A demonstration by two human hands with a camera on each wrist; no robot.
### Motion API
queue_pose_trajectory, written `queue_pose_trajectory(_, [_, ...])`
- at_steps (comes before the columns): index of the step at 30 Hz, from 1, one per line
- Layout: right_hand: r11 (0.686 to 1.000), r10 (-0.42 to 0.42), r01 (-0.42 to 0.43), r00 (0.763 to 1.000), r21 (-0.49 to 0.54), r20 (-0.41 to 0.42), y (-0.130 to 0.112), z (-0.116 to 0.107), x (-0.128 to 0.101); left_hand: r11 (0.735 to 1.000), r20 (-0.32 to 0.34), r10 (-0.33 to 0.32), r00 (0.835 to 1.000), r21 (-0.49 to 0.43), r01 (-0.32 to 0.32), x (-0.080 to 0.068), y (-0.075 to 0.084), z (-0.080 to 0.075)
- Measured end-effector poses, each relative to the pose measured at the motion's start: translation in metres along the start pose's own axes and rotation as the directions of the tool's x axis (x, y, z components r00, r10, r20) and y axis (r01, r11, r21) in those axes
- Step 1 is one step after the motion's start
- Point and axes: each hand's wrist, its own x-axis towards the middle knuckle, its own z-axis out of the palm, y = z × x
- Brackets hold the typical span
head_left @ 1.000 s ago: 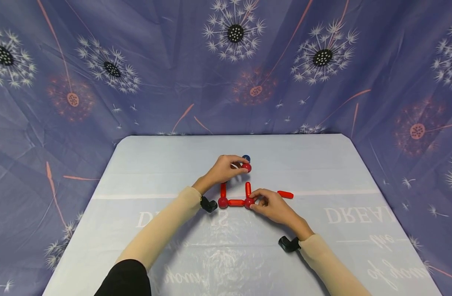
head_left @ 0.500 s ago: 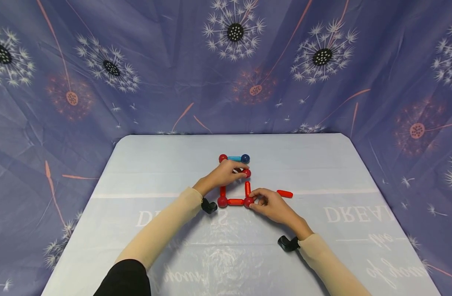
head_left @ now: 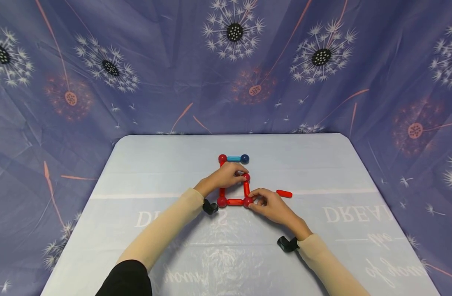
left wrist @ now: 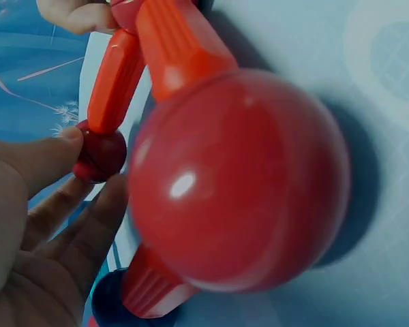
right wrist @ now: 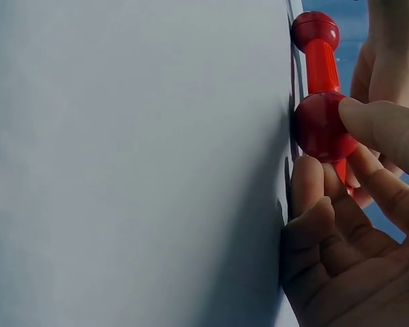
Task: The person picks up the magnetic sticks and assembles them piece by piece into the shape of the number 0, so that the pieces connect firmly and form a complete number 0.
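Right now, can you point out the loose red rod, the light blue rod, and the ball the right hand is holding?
loose red rod (head_left: 284,193), head view, middle of its length.
light blue rod (head_left: 233,158), head view, middle of its length.
red ball (right wrist: 320,126), right wrist view, its rounded front face, pinched by the right hand (head_left: 272,205).

Looks like a staged recording corner, not a lived-in room. Walled in past the far and side edges of the table (head_left: 137,164) by a hung cloth (head_left: 174,74) printed with dandelions. Covered by a pale plastic sheet with lettering.
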Motion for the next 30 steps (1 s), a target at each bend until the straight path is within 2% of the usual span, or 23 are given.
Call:
queue_pose_trajectory(9, [1.000,-0.006,0.006,1.000,-0.002,-0.002,-0.001,0.001,0.000,0.999,-0.017,0.021,1.000,0.048,-0.021,-0.001,-0.003,0.003])
queue_pose_trajectory(13, [1.000,-0.010,0.010,1.000,-0.019,0.006,-0.003,0.000,0.000,1.000,-0.080,0.019,0.997,0.026,-0.017,-0.010,-0.004,-0.004])
queue_pose_trajectory(17, [0.999,-0.016,0.017,1.000,-0.039,0.012,-0.006,-0.005,-0.001,1.000,-0.193,0.005,0.981,0.011,-0.003,-0.026,-0.012,-0.012])
queue_pose_trajectory(22, [0.996,-0.039,0.037,0.999,-0.076,-0.024,-0.009,-0.022,-0.003,0.998,-0.314,-0.046,0.948,-0.053,0.031,-0.049,-0.029,-0.014])
queue_pose_trajectory(25, [0.993,-0.058,0.053,0.997,-0.105,-0.050,-0.009,-0.034,-0.003,0.993,-0.347,-0.081,0.934,-0.112,0.044,-0.060,-0.039,-0.011])
queue_pose_trajectory(30, [0.984,-0.078,0.064,0.993,-0.164,-0.085,-0.005,-0.051,-0.004,0.977,-0.350,-0.139,0.926,-0.199,0.072,-0.072,-0.050,-0.001])
